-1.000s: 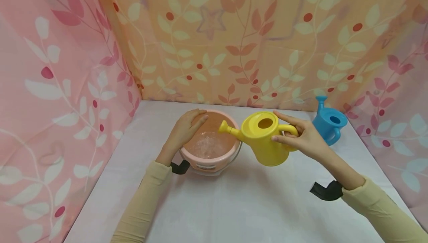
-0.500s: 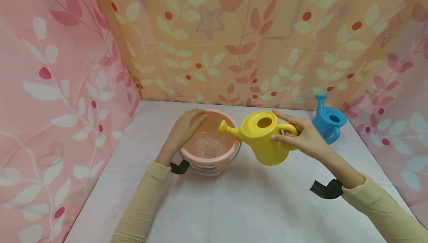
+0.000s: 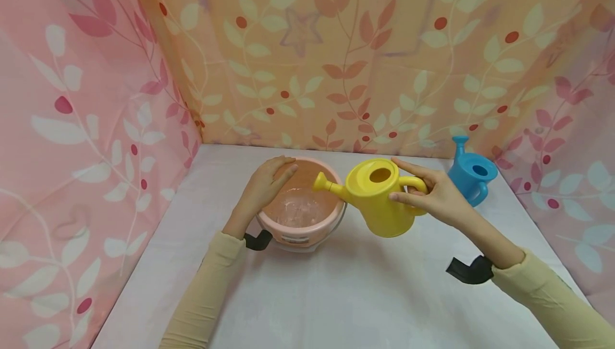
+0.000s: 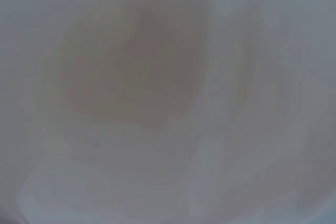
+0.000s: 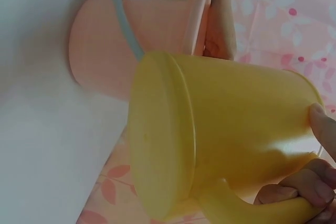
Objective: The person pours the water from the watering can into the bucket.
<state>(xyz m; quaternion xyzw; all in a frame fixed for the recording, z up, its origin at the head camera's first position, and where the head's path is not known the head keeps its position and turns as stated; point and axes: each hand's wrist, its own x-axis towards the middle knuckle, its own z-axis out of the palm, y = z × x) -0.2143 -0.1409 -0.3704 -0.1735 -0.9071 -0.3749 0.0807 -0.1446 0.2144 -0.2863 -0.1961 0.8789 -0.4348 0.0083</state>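
In the head view a yellow watering can [image 3: 388, 211] is held in the air, tilted with its spout over the right side of a pink bucket [image 3: 311, 229]. My right hand [image 3: 439, 197] grips its handle, thumb and index finger against the body. In the right wrist view the fingers [image 5: 302, 188] curl round the handle of the can. Water [image 3: 299, 211] with a disturbed surface lies in the bucket. My left hand [image 3: 263, 184] rests over the bucket's left rim, fingers fairly straight and thumb apart. The left wrist view is a pale blur.
A blue watering can [image 3: 473, 175] stands upright at the back right, behind my right hand. A white cloth [image 3: 355, 295] covers the table. Flowered curtains [image 3: 307, 61] close off the back and both sides. The bucket's grey bail handle [image 5: 125, 22] hangs down its side.
The ripples on the bucket's water have changed shape, with less froth in the middle. Both hands and the yellow watering can stay nearly still.
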